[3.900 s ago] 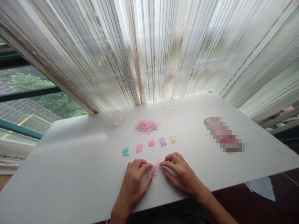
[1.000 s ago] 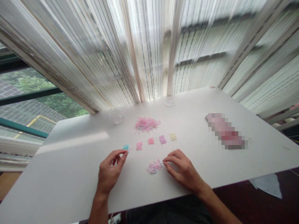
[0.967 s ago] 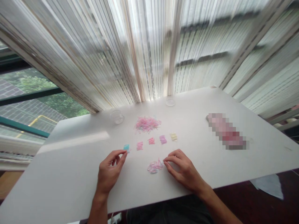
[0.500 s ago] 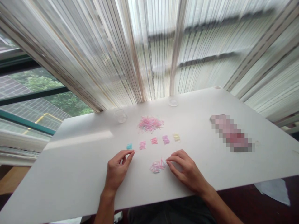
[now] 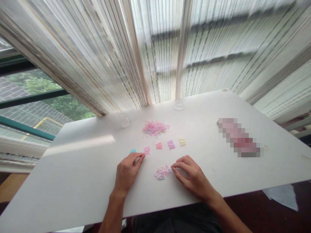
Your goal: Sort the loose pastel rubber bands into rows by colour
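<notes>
My left hand is closed in a pinch, its fingertips at the near edge of a small group of pink rubber bands. The tips seem to hold one pink band, mostly hidden. Just behind the knuckles a turquoise group is partly covered. My right hand also pinches, beside a loose pile of mixed pastel rubber bands; what sits between its fingertips is too small to make out. Farther right in the row lie coral bands, purple bands and yellow bands.
A larger heap of mostly pink bands lies behind the row. Two clear round containers or lids, one left and one right, stand near the white table's far edge. A blurred-out pink object is on the right.
My left hand has moved right, from below the turquoise group to the pink group. My right hand stays beside the near pile. The view has shifted slightly.
</notes>
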`<state>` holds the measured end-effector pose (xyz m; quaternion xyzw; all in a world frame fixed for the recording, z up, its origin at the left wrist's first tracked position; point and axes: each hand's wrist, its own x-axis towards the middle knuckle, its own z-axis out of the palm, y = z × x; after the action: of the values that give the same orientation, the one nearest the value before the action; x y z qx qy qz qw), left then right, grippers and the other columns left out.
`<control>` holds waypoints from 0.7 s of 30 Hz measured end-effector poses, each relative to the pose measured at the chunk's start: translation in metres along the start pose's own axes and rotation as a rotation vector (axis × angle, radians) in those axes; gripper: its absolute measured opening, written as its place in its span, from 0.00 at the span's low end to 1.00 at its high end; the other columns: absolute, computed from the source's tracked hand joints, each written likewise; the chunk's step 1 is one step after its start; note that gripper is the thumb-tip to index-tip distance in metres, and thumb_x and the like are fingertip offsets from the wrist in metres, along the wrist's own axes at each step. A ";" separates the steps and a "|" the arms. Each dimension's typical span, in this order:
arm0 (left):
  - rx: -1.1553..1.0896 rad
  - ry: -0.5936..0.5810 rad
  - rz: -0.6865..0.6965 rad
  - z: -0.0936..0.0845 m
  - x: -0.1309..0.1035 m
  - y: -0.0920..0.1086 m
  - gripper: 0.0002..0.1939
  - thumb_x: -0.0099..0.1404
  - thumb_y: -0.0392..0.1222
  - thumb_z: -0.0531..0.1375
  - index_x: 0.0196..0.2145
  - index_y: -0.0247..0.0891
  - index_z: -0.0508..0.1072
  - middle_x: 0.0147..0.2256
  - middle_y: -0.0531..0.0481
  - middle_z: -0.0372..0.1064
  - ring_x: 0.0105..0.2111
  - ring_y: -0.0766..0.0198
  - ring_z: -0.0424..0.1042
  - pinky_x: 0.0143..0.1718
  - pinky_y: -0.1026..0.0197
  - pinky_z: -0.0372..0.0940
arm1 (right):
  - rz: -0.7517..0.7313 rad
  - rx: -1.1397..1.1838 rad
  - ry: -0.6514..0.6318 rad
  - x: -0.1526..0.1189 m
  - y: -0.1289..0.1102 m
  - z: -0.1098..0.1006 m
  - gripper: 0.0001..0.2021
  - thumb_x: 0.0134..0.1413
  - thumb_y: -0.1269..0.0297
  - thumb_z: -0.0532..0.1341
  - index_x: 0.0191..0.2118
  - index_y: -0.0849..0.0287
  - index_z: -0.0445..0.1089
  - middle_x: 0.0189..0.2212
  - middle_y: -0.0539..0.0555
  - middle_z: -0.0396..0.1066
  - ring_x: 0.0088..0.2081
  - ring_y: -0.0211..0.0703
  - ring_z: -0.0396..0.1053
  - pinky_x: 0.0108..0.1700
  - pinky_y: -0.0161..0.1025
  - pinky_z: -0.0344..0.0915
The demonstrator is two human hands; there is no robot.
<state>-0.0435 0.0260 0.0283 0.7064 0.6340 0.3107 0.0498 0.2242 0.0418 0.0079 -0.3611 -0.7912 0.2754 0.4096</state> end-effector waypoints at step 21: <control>0.072 0.028 0.057 0.005 -0.012 -0.008 0.12 0.73 0.47 0.57 0.41 0.43 0.81 0.36 0.52 0.73 0.29 0.68 0.73 0.31 0.66 0.66 | 0.003 0.013 -0.022 0.000 0.000 -0.001 0.06 0.65 0.71 0.60 0.41 0.56 0.74 0.35 0.55 0.73 0.39 0.47 0.70 0.40 0.44 0.71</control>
<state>-0.0482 0.0183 0.0158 0.7210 0.6251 0.2989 0.0067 0.2247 0.0419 0.0083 -0.3567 -0.7933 0.2850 0.4027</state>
